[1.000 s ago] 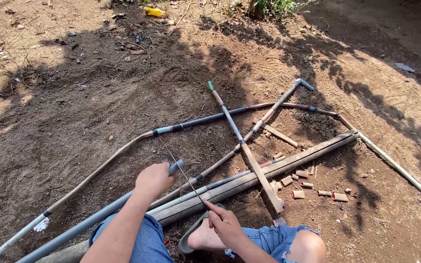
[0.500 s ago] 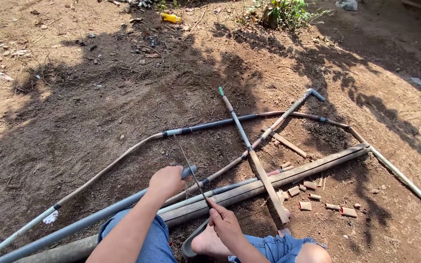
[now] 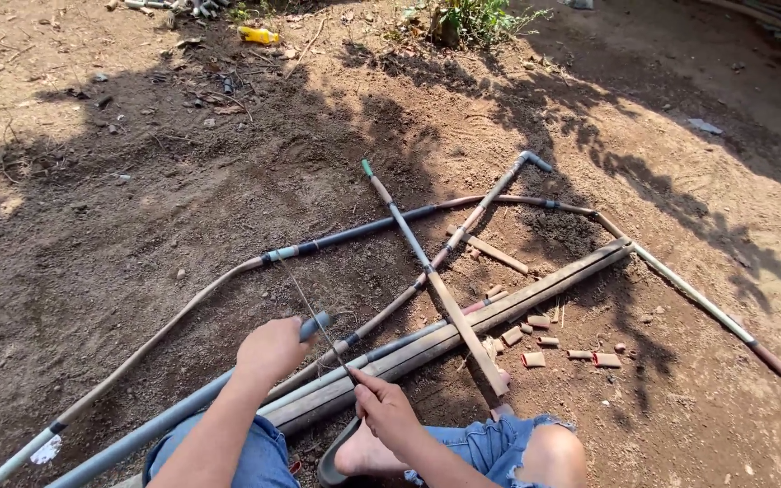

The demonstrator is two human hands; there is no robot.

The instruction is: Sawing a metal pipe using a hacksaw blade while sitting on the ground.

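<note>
Saw blade (image 3: 311, 305) — thin, taut, slanted.

left hand (image 3: 271, 348) is closed in a fist, forearm extended forward from lower left. right hand (image 3: 389, 411) is held lower, fingers pinched together, knuckles up, forearm angled in from lower right.

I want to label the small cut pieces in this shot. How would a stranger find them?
Start at the long split bamboo beam lying slantwise on the dirt ahead of the person's knee. Just right of it, below its middle, the short cut pieces lie scattered on bare soil. Unlike the long poles nearby, they are stubby, reddish-brown chunks.
</note>
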